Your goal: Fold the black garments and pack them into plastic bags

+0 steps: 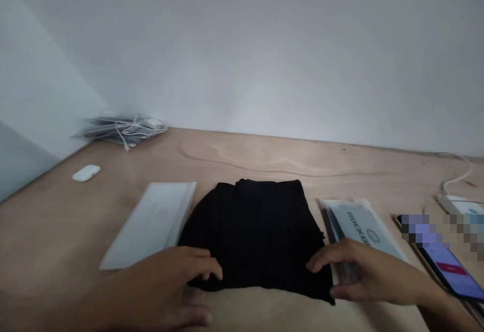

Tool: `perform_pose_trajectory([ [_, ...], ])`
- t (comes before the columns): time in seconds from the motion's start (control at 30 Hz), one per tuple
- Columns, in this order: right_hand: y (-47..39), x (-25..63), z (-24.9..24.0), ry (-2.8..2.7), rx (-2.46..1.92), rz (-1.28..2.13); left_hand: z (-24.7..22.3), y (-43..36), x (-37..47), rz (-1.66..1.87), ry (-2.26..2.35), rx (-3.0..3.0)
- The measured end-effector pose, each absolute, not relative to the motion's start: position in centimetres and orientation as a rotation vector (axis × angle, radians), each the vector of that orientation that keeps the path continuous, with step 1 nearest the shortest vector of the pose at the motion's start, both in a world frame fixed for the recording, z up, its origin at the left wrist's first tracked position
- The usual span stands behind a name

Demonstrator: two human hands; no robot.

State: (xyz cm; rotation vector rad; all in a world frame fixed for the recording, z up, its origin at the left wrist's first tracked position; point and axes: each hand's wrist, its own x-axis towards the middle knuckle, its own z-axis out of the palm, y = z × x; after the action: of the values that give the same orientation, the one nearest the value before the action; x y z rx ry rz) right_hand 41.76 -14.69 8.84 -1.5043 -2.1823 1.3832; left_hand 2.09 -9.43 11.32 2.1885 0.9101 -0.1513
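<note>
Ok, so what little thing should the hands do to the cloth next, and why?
I'd probably have the right hand pinch the near right corner of the cloth and ease it level. That corner pokes out nearer the person than the rest of the front edge, and the thumb is right beside it.

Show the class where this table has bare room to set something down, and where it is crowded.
Bare: the table between the black cloth and the wall behind; also the patch left of the white packet, in front of the white oval case. Crowded: the right side, where the right hand, lettered packet and phone sit close together.
</note>
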Motion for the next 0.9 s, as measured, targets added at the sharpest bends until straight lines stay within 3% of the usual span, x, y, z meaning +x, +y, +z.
perform_pose_trajectory([
  [0.2, -15.3, 37.5, 5.0, -2.23, -1.618, 0.858, 6.8, -8.7, 4.9, 0.302, 0.922, 2.568],
  [0.4, -17.1, 36.0, -1.6, -2.493, -1.503, 0.347, 2.2, -8.1, 5.0, 0.195, 1.045, 2.691],
  [0.67, -16.5, 41.0, 2.2, -2.102, -1.628, 0.241, 2.2, -8.9, 5.3, 0.179, 0.981, 2.72],
  [0.83, -14.9, 51.6, 2.2, -1.789, -2.253, -0.16, 1.1, -9.0, 5.7, 0.154, 0.974, 2.711],
  [0.9, -15.1, 54.6, 1.3, -1.803, -2.411, -0.053, 0.7, -9.0, 5.6, 0.181, 0.988, 2.705],
])
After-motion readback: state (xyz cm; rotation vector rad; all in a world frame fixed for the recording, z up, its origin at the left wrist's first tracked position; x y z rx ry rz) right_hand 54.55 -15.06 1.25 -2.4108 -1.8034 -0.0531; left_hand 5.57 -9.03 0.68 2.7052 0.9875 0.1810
